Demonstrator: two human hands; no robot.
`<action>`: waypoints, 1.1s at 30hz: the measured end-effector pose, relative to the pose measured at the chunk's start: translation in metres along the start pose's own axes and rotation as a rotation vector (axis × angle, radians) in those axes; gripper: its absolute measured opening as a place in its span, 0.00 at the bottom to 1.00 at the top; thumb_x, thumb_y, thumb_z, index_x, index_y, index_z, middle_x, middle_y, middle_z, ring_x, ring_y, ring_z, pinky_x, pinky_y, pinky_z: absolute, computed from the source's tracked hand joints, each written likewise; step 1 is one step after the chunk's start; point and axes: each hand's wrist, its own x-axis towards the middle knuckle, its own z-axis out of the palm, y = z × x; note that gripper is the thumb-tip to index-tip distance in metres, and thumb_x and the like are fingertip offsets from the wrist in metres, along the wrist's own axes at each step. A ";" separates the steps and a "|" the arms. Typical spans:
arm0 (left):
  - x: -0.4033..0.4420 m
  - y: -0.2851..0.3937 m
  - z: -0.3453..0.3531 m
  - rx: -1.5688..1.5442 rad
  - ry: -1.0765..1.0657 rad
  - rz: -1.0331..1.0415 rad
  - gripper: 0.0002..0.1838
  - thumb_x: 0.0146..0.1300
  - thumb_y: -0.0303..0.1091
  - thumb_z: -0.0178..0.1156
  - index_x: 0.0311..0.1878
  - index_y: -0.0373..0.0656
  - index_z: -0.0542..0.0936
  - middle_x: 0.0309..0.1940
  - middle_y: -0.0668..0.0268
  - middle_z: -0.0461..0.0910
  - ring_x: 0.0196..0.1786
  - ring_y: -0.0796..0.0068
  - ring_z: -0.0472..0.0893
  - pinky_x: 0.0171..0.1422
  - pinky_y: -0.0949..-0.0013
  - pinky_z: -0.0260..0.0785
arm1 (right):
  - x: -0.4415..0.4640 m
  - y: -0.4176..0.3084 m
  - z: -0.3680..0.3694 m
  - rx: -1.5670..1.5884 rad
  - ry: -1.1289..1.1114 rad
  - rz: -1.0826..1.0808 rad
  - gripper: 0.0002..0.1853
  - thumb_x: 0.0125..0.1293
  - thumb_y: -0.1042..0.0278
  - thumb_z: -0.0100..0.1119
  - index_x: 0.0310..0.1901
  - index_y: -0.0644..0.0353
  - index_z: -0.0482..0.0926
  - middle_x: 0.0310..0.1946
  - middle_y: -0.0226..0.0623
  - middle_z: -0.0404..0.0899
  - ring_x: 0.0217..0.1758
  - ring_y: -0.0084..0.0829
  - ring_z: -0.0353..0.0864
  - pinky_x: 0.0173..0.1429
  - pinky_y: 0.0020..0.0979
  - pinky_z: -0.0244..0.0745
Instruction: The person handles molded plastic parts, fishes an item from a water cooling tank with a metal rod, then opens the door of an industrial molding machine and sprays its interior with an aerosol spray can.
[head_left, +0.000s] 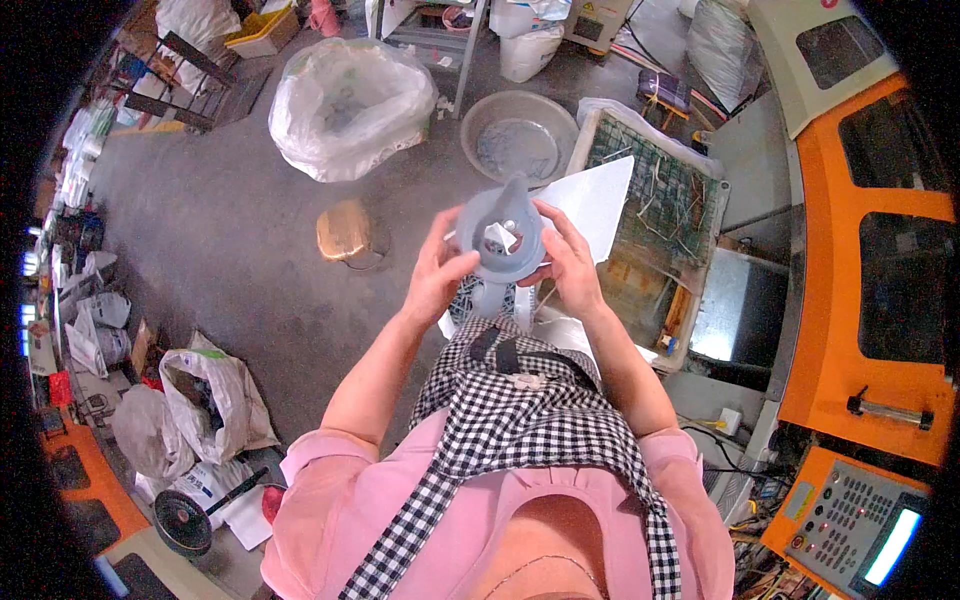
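Observation:
Both my hands hold a grey plastic jug (488, 262) in front of my apron, its pointed spout facing away from me. My left hand (440, 265) wraps the left side with the thumb on the rim. On the opposite side, my right hand (570, 262) grips the wall with its fingers curled around. Small white and dark shapes show within the jug's round outline; whether they lie inside or beyond it I cannot tell. Below it, partly hidden, are several grey pieces (465, 300). A white sheet or board (600, 205) sticks out behind my right hand.
To the right stand a bin with a netted top (660, 165) and an orange machine (860, 300) with a keypad panel (850, 525). Ahead are a round basin (475, 130), a large plastic-lined bag (300, 145) and a small wooden stool (343, 230). Sacks (240, 415) lie at left.

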 end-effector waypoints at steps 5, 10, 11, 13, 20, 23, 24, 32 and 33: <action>0.001 -0.003 -0.005 -0.002 0.009 -0.061 0.27 0.56 0.34 0.61 0.57 0.42 0.62 0.47 0.61 0.74 0.52 0.71 0.74 0.58 0.67 0.64 | -0.006 0.000 0.001 -0.164 0.010 -0.067 0.25 0.68 0.60 0.50 0.64 0.57 0.62 0.41 0.38 0.78 0.38 0.25 0.79 0.31 0.25 0.79; -0.003 -0.004 0.007 0.173 0.006 -0.032 0.23 0.58 0.33 0.61 0.54 0.43 0.63 0.43 0.61 0.77 0.47 0.73 0.76 0.53 0.68 0.67 | -0.004 -0.002 0.007 -0.504 0.148 -0.095 0.22 0.66 0.61 0.53 0.58 0.61 0.66 0.42 0.45 0.79 0.45 0.27 0.78 0.40 0.28 0.75; -0.002 -0.004 0.007 0.210 -0.011 -0.001 0.23 0.59 0.33 0.61 0.54 0.43 0.63 0.43 0.61 0.77 0.46 0.74 0.76 0.52 0.69 0.67 | -0.002 0.000 0.008 -0.616 0.190 -0.167 0.21 0.66 0.61 0.54 0.57 0.62 0.68 0.42 0.48 0.79 0.46 0.28 0.78 0.44 0.30 0.74; -0.002 -0.002 0.008 0.246 -0.029 0.031 0.23 0.59 0.33 0.61 0.55 0.43 0.63 0.43 0.61 0.77 0.45 0.74 0.76 0.51 0.70 0.68 | -0.001 0.000 0.009 -0.622 0.191 -0.184 0.22 0.66 0.62 0.54 0.57 0.63 0.68 0.44 0.50 0.78 0.48 0.32 0.79 0.48 0.32 0.72; 0.000 -0.006 0.000 0.199 0.030 -0.066 0.20 0.61 0.34 0.58 0.53 0.42 0.65 0.43 0.64 0.76 0.43 0.77 0.76 0.48 0.73 0.67 | -0.005 0.000 0.002 -0.716 0.113 -0.215 0.29 0.62 0.61 0.57 0.62 0.64 0.63 0.48 0.56 0.76 0.53 0.45 0.77 0.55 0.35 0.70; 0.002 -0.007 0.003 0.040 0.051 -0.094 0.18 0.64 0.38 0.55 0.54 0.41 0.66 0.45 0.61 0.77 0.45 0.74 0.77 0.49 0.71 0.68 | -0.011 -0.005 0.014 -0.839 0.211 -0.327 0.33 0.59 0.58 0.61 0.64 0.61 0.62 0.55 0.61 0.68 0.58 0.52 0.71 0.59 0.40 0.67; 0.003 -0.007 0.005 -0.097 0.067 -0.103 0.19 0.65 0.39 0.53 0.54 0.41 0.66 0.46 0.61 0.76 0.45 0.73 0.77 0.49 0.70 0.68 | -0.012 -0.010 0.018 -0.839 0.211 -0.326 0.33 0.59 0.58 0.61 0.64 0.61 0.62 0.55 0.61 0.68 0.58 0.52 0.71 0.59 0.40 0.67; 0.008 -0.006 0.011 -0.126 0.075 -0.144 0.19 0.66 0.42 0.51 0.53 0.40 0.68 0.47 0.62 0.75 0.50 0.71 0.77 0.52 0.63 0.71 | -0.011 -0.029 0.030 -1.448 0.112 -0.731 0.30 0.52 0.46 0.64 0.55 0.52 0.75 0.63 0.59 0.56 0.67 0.57 0.55 0.67 0.54 0.51; 0.008 -0.004 0.014 -0.133 0.078 -0.140 0.18 0.66 0.42 0.51 0.53 0.40 0.68 0.47 0.62 0.75 0.50 0.70 0.77 0.53 0.63 0.71 | -0.012 -0.030 0.031 -1.448 0.112 -0.731 0.30 0.52 0.46 0.64 0.55 0.52 0.75 0.63 0.59 0.56 0.67 0.57 0.55 0.67 0.54 0.51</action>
